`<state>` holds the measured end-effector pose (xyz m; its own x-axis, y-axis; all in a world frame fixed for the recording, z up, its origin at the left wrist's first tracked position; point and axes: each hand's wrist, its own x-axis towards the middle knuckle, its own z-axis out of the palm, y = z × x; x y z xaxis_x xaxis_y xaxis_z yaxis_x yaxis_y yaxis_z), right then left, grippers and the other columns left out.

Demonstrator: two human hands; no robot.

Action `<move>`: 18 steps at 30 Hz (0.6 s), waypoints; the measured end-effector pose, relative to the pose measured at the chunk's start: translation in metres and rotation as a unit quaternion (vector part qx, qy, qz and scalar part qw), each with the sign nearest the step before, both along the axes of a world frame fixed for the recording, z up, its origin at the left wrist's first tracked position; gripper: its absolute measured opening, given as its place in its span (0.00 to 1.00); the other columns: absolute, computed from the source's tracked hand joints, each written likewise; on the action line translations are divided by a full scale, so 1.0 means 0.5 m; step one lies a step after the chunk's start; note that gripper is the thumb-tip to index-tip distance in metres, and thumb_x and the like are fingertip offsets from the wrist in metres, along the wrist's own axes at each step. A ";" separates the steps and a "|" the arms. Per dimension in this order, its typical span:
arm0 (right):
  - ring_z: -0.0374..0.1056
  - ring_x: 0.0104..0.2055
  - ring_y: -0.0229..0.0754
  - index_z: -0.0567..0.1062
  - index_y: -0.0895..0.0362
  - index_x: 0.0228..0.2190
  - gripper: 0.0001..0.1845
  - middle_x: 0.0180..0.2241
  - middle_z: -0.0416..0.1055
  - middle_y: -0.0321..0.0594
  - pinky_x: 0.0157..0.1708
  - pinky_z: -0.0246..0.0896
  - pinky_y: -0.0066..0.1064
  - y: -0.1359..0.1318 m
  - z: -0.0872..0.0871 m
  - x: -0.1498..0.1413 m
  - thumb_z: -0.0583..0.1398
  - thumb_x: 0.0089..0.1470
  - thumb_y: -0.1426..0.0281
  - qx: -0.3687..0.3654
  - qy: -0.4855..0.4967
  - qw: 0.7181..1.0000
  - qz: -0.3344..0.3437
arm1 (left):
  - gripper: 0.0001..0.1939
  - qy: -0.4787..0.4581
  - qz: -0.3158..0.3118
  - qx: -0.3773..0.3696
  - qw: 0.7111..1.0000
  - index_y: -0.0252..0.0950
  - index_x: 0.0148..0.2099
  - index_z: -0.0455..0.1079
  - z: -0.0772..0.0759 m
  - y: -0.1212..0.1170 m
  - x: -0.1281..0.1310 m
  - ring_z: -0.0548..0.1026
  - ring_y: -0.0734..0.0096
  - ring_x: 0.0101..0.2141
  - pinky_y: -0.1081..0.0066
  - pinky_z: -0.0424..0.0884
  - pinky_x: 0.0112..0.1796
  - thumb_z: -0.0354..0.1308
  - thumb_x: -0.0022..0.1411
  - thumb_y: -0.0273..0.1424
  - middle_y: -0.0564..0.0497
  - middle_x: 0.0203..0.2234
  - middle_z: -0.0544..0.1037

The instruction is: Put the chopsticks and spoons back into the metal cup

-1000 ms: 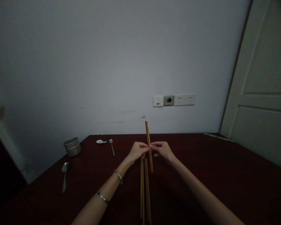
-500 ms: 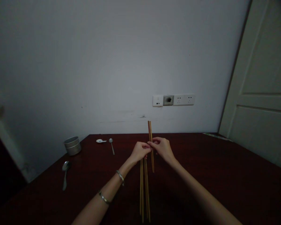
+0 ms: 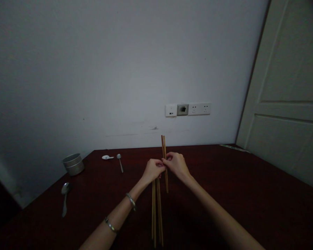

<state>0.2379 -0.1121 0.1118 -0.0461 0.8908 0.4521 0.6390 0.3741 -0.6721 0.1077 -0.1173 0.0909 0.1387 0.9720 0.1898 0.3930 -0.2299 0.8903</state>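
My left hand (image 3: 152, 170) and my right hand (image 3: 176, 164) meet above the middle of a dark red table (image 3: 224, 194). My right hand pinches a pair of wooden chopsticks (image 3: 164, 149) that stand nearly upright, their tips rising past the fingers toward the wall. My left hand is closed on several more chopsticks (image 3: 156, 215) that run from its fingers down toward me. The fingertips of both hands touch around the upright pair. Two thin bracelets circle my left forearm.
At the table's far left stands a small metal pot (image 3: 73, 163). A metal spoon (image 3: 65, 198) lies near the left edge, another spoon (image 3: 119, 161) and a small white spoon (image 3: 107, 157) farther back. Wall sockets (image 3: 187, 109) sit above; a door (image 3: 289, 104) is right.
My hands have closed together, and the upright pair has shifted a little leftward. The whole view has slid left and slightly down.
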 end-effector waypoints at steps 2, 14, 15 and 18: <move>0.69 0.25 0.38 0.76 0.58 0.25 0.10 0.22 0.74 0.40 0.23 0.55 0.24 -0.003 0.002 0.001 0.60 0.42 0.64 -0.007 0.001 1.000 -0.008 | 0.04 0.004 -0.007 0.005 1.000 0.30 0.22 0.67 0.000 0.000 0.001 0.63 0.81 0.12 0.81 0.58 0.14 0.54 0.47 0.25 0.57 0.12 0.64; 0.70 0.26 0.40 0.75 0.58 0.21 0.08 0.22 0.74 0.42 0.22 0.54 0.24 -0.010 -0.003 0.010 0.60 0.38 0.65 -0.043 -0.048 0.996 -0.062 | 0.08 0.043 -0.099 -0.035 0.994 0.30 0.23 0.67 0.003 -0.008 -0.009 0.65 0.79 0.14 0.79 0.61 0.16 0.55 0.48 0.31 0.56 0.12 0.66; 0.70 0.26 0.40 0.75 0.58 0.20 0.08 0.22 0.74 0.41 0.22 0.54 0.24 -0.012 -0.004 0.011 0.60 0.38 0.66 -0.045 -0.051 0.996 -0.063 | 0.10 0.055 -0.113 -0.044 0.991 0.30 0.24 0.68 0.008 -0.007 -0.017 0.66 0.79 0.14 0.79 0.62 0.16 0.55 0.49 0.33 0.56 0.11 0.66; 0.69 0.25 0.40 0.74 0.58 0.19 0.07 0.20 0.73 0.41 0.21 0.54 0.23 -0.023 -0.016 0.014 0.61 0.37 0.66 -0.064 -0.065 0.993 -0.076 | 0.13 0.065 -0.128 -0.057 0.988 0.29 0.25 0.70 0.033 0.002 -0.047 0.66 0.79 0.15 0.80 0.61 0.16 0.54 0.50 0.35 0.52 0.14 0.70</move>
